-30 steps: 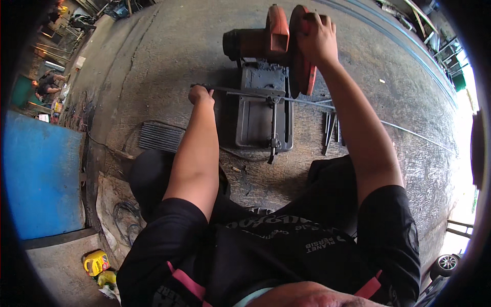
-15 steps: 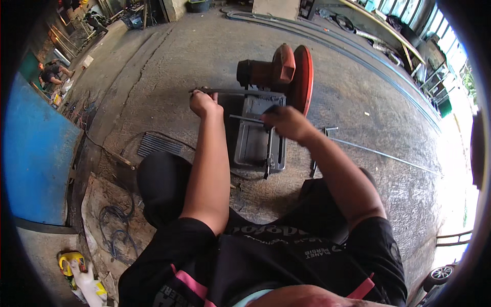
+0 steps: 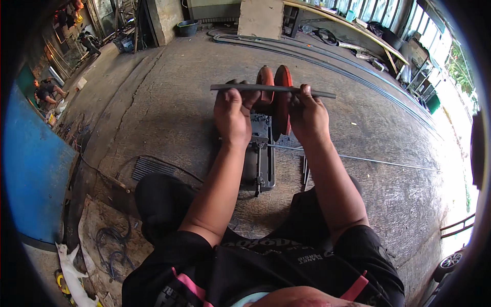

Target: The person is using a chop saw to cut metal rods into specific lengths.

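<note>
A flat dark metal bar [image 3: 276, 89] is held up crosswise above a red chop saw [image 3: 283, 115] on the floor. My left hand [image 3: 234, 117] closes round the bar's left part, with the fingers behind it and the thumb in front. Toward the other end, my right hand [image 3: 310, 116] pinches the bar between thumb and fingers. Both ends stick out past my hands. Below my hands lies the saw's grey base [image 3: 264, 166] with its clamp screw; my hands and the bar hide part of the saw. A thin metal rod [image 3: 368, 161] extends to the right from beside the base.
A bundle of short rods [image 3: 152, 169] lies left of my knee. Long metal bars [image 3: 327, 53] stretch across the far floor. A blue panel [image 3: 38, 169] stands at left, near a white cat [image 3: 75, 273] and coiled cable [image 3: 113, 250]. A person [image 3: 47, 93] sits far left.
The bar has been raised off the saw. My right hand has left the saw's clamp area and now holds the bar's right part. The cat has moved up beside the blue panel.
</note>
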The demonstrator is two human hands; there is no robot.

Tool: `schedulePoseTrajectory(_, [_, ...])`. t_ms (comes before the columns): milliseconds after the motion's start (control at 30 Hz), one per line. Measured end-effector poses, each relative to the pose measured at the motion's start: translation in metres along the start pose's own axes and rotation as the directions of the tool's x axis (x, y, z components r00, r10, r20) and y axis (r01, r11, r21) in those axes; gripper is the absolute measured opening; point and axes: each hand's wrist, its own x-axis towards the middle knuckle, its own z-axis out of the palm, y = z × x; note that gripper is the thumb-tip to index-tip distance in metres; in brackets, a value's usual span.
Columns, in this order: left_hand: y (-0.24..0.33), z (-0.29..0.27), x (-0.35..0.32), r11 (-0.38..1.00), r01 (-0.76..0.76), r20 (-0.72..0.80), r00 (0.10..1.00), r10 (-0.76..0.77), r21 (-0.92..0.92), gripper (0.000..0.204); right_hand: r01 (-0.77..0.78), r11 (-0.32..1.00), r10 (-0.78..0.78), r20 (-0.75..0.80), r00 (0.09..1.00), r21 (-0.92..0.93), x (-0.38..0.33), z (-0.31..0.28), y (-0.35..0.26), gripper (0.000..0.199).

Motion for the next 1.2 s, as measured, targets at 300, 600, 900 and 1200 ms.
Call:
schedulePoseTrajectory(300, [-0.004, 0.022, -0.013, 0.657, -0.427, 0.412, 0.891, 0.190, 0.621, 0.012, -0.335, 0.924, 0.344, -0.020, 0.939, 0.186, 0.006, -0.042, 0.051, 0.014])
schedulePoseTrajectory(600, [0.000, 0.021, -0.012, 0.320, -0.564, 0.546, 0.823, 0.155, 0.761, 0.013, -0.762, 0.646, 0.696, 0.370, 0.616, 0.053, -0.024, -0.049, 0.100, 0.042])
schedulePoseTrajectory(900, [0.030, -0.033, 0.034, 0.295, -0.182, 0.126, 0.972, 0.199, 0.938, 0.016, 0.384, 0.158, 0.334, 0.416, 0.846, -0.909, -0.021, -0.058, 0.114, 0.040])
schedulePoseTrajectory(1200, [0.018, -0.095, 0.051, 0.549, 0.228, -0.133, 0.969, -0.208, 0.804, 0.022, 0.086, 0.362, 0.332, 0.215, 0.918, -0.928, -0.010, -0.055, 0.159, 0.027])
